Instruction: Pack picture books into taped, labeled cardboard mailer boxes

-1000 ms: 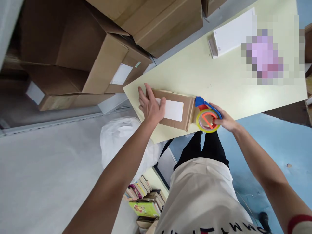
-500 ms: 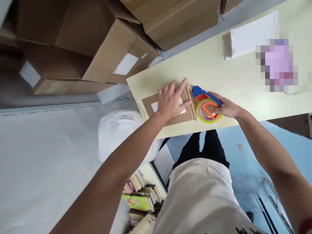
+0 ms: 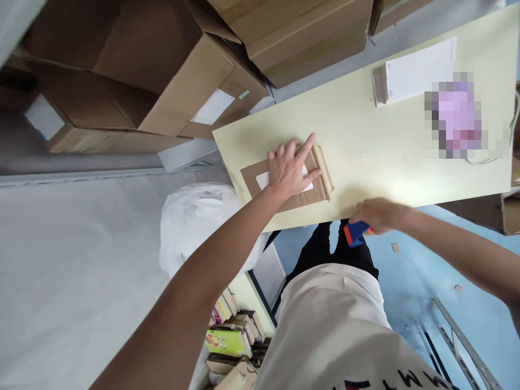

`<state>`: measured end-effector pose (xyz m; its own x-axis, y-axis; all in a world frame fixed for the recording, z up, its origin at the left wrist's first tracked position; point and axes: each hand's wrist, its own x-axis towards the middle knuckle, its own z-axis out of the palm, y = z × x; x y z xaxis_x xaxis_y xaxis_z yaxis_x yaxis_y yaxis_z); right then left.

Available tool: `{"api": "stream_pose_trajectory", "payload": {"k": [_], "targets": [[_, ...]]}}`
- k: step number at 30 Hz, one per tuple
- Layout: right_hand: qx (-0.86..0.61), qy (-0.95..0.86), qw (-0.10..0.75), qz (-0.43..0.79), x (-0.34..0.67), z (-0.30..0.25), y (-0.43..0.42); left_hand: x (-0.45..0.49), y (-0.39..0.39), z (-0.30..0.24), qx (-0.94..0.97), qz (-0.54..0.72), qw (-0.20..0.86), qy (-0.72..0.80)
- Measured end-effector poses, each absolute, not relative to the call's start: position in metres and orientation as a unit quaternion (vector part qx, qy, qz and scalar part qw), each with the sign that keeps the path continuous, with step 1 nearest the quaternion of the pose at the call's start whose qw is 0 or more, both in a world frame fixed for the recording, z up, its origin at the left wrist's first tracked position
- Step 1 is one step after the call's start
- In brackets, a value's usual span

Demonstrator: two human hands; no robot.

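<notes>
A flat cardboard parcel [image 3: 289, 202] with a white label [image 3: 262, 179] lies near the left end of the pale table. My left hand [image 3: 289, 169] rests on top of it, fingers spread, covering part of the label. At the table's front edge, my right hand [image 3: 376, 213] is closed around a tape dispenser [image 3: 356, 233]. The blue and orange end of the dispenser points down past the edge in front of my legs; its tape roll is mostly hidden by the hand.
Large cardboard boxes [image 3: 190, 81] stand behind the table [image 3: 385, 146]. A white pad-like stack [image 3: 422, 70] and a pixelated pinkish item [image 3: 457, 119] lie at the right. A white plastic bag [image 3: 195, 216] is at the left, with books [image 3: 229, 341] below.
My right hand has drawn the tape dispenser from beside the parcel toward me, down over the table's front edge. My left hand stays on the parcel.
</notes>
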<state>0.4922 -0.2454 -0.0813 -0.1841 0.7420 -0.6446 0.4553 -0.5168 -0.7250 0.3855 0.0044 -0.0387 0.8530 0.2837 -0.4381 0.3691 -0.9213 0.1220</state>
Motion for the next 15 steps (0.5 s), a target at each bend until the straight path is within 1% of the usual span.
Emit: {"api": "stream_pose_trajectory", "payload": {"k": [2,5,8,11,13,15], "targets": [[-0.645,-0.487,0.119,0.576,0.489,-0.071,-0.248,0.385,0.004,-0.04,0.957,-0.202,0.114,0.175],[-0.723,-0.472,0.145,0.484,0.501,-0.041,-0.258,0.382,0.01,-0.049,0.96,-0.163,0.161,0.161],[-0.767,-0.454,0.167,0.421,0.518,-0.002,-0.267,0.371,0.02,-0.06,0.957,-0.051,0.255,0.125],[-0.789,-0.414,0.23,0.391,0.517,0.028,-0.273,0.355,0.022,-0.057,0.932,0.075,0.338,0.104],[-0.796,-0.389,0.28,0.368,0.505,0.039,-0.276,0.342,0.014,-0.046,0.917,0.12,0.363,0.114],[-0.799,-0.372,0.318,0.35,0.49,0.044,-0.277,0.327,0.001,-0.029,0.907,0.14,0.379,0.121]]}}
